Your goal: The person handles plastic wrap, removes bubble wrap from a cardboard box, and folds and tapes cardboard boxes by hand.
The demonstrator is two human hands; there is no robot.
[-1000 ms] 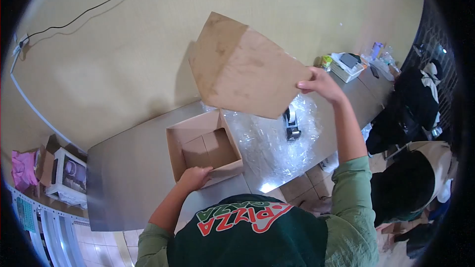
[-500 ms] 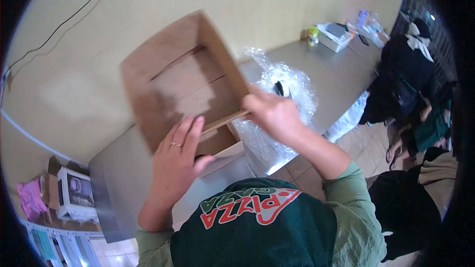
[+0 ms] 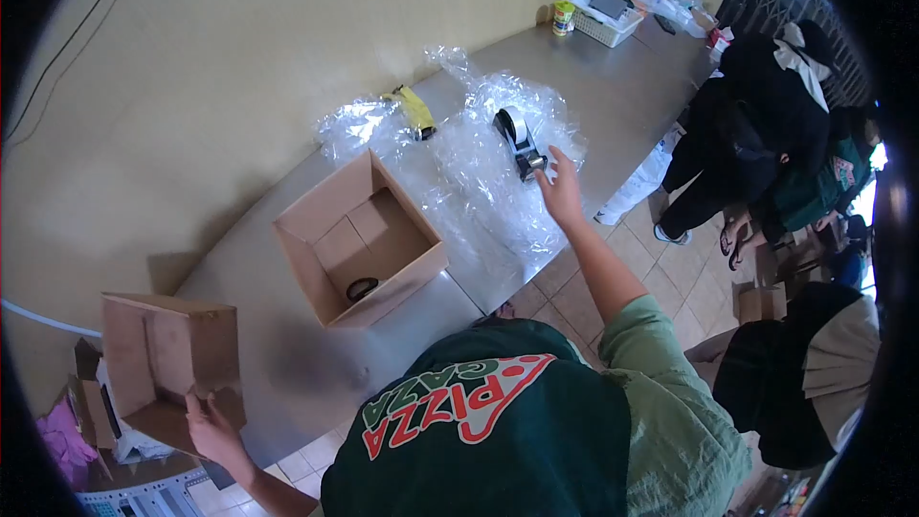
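My left hand (image 3: 216, 433) grips the lower edge of a brown cardboard box (image 3: 206, 345), which is tilted at the left end of the table. My right hand (image 3: 562, 187) reaches out with fingers apart, right beside a tape dispenser (image 3: 522, 146); whether the fingertips touch it I cannot tell. Crumpled clear plastic wrap (image 3: 469, 187) lies under and around the dispenser. Between my hands, a second open cardboard box (image 3: 383, 273) sits on the table with a dark ring-shaped roll (image 3: 362, 288) inside.
A yellow item (image 3: 415, 110) lies by the plastic near the wall. Farther along the metal table (image 3: 632, 86) stand a yellow-green can (image 3: 563, 17) and a white basket (image 3: 609, 31). People in dark clothes (image 3: 766, 105) are on the right. Pink cloth (image 3: 65, 436) lies at lower left.
The box held by both hands has moved left and down, now in my left hand only. My right hand has let go and moved to the dispenser. The second box is uncovered.
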